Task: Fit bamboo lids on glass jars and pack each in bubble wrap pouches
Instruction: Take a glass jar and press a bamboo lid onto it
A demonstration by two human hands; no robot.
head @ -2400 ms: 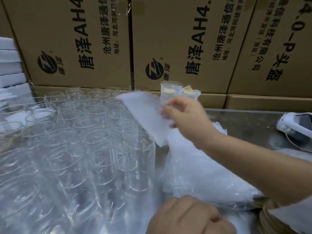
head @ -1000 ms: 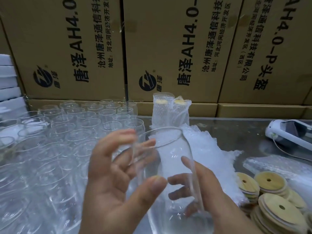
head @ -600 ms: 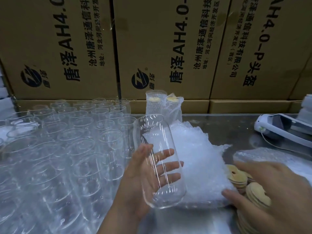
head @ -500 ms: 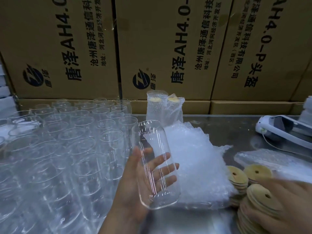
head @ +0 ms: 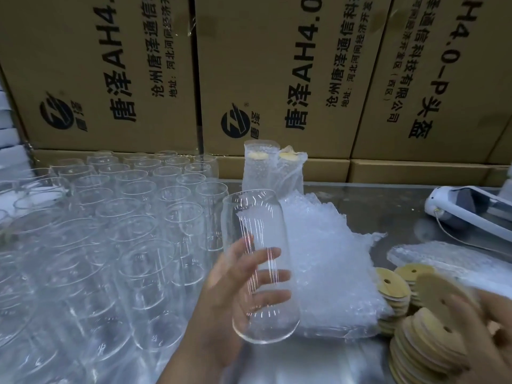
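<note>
Left grip: the bare left grip [head: 230,300] is wrapped round a glass jar [head: 260,267]. The palm is on the jar's near left side, and the fingers [head: 266,275] curl behind it and show through the glass.
Glass jar: it is clear and has no lid. It is held above the counter [head: 388,206], leaning a little, with its mouth up and away from the person and its rounded base low and near.
Right grip: the bare right grip [head: 482,336] is closed on one bamboo lid [head: 440,297]. It is blurred, so I cannot tell how the fingers lie.
Bamboo lid: a round disc with a small hole, tilted on edge. It sits just above the lid stacks [head: 421,350], which are directly under and left of the right grip.
Bubble wrap pouches: a heap of pouches [head: 327,273] lies flat between the two grips, just right of the held jar. A loose pouch [head: 448,259] lies beyond the right grip.
Packed jars: two wrapped jars [head: 273,167] stand upright beyond the left grip, at the far edge of the heap. Their lids show pale through the wrap.
Empty jars: a crowd of open jars [head: 110,217] stands in rows to the left of the left grip.
Behind: printed cardboard boxes [head: 277,65] are stacked as a wall along the counter's far side.
Far right: a white device [head: 468,209] with a thin cable lies well beyond the right grip.
</note>
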